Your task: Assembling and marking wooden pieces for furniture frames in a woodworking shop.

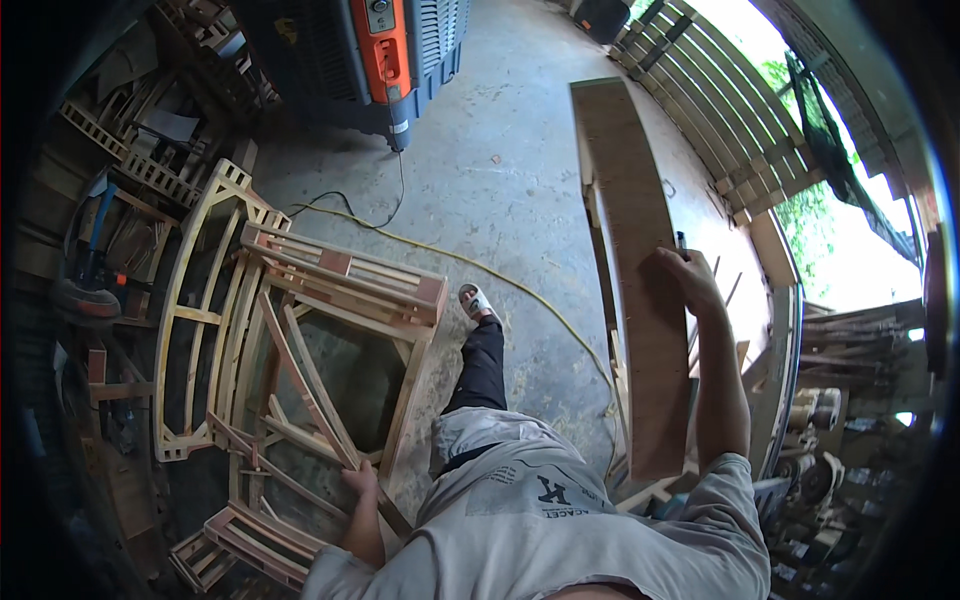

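On the left stands a chair-like or sofa-like wooden frame (225, 330) made of pale and reddish slats. My left hand (364, 482) is closed on a long wooden strip (318, 400) that slants across this frame; its fingers are partly hidden. To my right a long, narrow brown wooden panel (635, 290) reaches away from me. My right hand (690, 278) lies at the panel's right edge, with its fingers bent around a slim dark pen (681, 241). Whether that hand also grips the panel, I cannot tell.
A large grey machine with an orange panel (385, 60) stands ahead on the concrete floor (500, 180). A yellow cable (500, 275) crosses the floor. Scrap wood and racks (150, 150) crowd the far left. A slatted wooden screen (710, 100) and stacked timber (850, 350) line the right.
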`<state>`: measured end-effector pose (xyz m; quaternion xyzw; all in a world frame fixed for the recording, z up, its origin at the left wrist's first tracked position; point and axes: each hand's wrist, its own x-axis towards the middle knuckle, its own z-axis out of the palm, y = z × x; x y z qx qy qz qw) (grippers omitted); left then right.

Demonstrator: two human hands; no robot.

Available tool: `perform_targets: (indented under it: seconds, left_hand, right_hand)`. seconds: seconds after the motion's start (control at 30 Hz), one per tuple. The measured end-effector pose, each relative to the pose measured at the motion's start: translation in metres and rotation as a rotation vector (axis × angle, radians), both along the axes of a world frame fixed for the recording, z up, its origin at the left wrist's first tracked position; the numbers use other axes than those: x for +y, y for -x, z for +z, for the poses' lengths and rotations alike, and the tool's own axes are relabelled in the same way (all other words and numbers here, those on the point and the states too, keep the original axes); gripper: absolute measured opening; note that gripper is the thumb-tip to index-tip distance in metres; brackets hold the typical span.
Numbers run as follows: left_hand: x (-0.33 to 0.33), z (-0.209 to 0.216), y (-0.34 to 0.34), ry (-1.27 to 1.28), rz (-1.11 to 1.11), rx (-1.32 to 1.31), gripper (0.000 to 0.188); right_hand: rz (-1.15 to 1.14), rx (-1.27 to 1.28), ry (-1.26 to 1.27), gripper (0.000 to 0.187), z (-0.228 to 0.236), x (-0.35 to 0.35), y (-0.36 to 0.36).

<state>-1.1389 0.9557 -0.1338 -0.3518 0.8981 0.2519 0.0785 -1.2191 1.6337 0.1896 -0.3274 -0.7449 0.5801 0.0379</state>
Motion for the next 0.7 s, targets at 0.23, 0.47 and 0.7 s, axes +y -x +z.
perform_targets:
  seconds: [0.23,0.47,0.7]
  left_hand:
    - [0.088,-0.044,0.122,0.068,0.165,0.035,0.045]
    - [0.133,-0.010,0.176,-0.004,0.278,0.103,0.046]
    - [0.249,0.089,0.253,-0.009,0.327,-0.018,0.036]
  right_hand:
    - [-0.088,-0.010,0.226,0.038,-0.045,0.145,0.208]
    - [-0.187,0.223,0.472,0.043,-0.116,0.227,0.457]
    - [-0.104,0.344,0.584,0.037,-0.199,0.259,0.660]
